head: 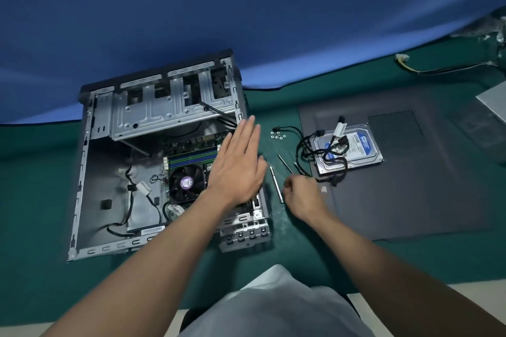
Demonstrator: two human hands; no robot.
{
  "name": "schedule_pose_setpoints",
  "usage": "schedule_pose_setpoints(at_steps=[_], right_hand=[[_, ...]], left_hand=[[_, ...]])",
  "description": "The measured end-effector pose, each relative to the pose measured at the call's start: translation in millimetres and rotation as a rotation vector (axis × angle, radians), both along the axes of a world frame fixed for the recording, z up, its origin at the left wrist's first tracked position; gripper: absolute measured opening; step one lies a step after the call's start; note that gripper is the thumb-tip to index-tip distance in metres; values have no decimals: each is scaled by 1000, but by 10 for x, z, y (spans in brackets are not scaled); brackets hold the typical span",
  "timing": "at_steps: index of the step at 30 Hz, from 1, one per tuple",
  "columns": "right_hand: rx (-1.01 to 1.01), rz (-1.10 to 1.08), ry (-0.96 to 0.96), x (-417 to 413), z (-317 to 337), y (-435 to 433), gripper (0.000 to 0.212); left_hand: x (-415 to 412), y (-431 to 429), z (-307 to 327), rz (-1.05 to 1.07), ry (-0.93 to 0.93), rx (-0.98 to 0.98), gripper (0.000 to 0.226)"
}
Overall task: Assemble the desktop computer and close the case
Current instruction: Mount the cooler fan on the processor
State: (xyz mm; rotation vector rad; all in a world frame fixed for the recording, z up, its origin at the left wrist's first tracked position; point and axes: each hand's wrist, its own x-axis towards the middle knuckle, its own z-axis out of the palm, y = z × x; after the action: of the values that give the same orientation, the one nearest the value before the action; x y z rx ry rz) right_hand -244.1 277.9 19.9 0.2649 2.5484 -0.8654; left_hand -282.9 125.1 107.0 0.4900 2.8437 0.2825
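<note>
The open computer case (90, 161) lies on its side on the green mat, showing the motherboard, RAM slots and CPU fan (186, 183). My left hand (238, 164) hovers flat with straight fingers over the case's right edge. My right hand (304, 197) has its fingers curled, just right of the case, where a thin dark screwdriver (284, 163) and the black cables (304, 150) end. What it grips is hidden. A blue-labelled hard drive (353, 148) lies on the dark side panel (410, 186) under the cables.
Several small screws (278, 135) lie on the mat (35, 200) above the screwdriver. A silver rod-like tool (276, 186) rests beside the case. A metal drive cage (243, 232) sits at the case's near right corner. A yellow-black wire bundle (427, 68) lies at the far right. A blue backdrop stands behind.
</note>
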Motion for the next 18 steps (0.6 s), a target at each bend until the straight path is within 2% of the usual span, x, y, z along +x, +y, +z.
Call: schedule_pose_setpoints(at_steps=[6, 11, 15, 18], right_hand=[[39, 23, 77, -140, -8, 137, 16], [19, -39, 73, -248, 29, 353, 19], [-79, -86, 155, -308, 215, 188, 18], [-215, -150, 274, -453, 465, -93, 23]], left_hand=[[-4, 2, 24, 12, -40, 3, 70], [-24, -12, 9, 13, -52, 18, 68], [-5, -29, -50, 24, -32, 75, 63], [5, -73, -91, 80, 32, 204, 59]])
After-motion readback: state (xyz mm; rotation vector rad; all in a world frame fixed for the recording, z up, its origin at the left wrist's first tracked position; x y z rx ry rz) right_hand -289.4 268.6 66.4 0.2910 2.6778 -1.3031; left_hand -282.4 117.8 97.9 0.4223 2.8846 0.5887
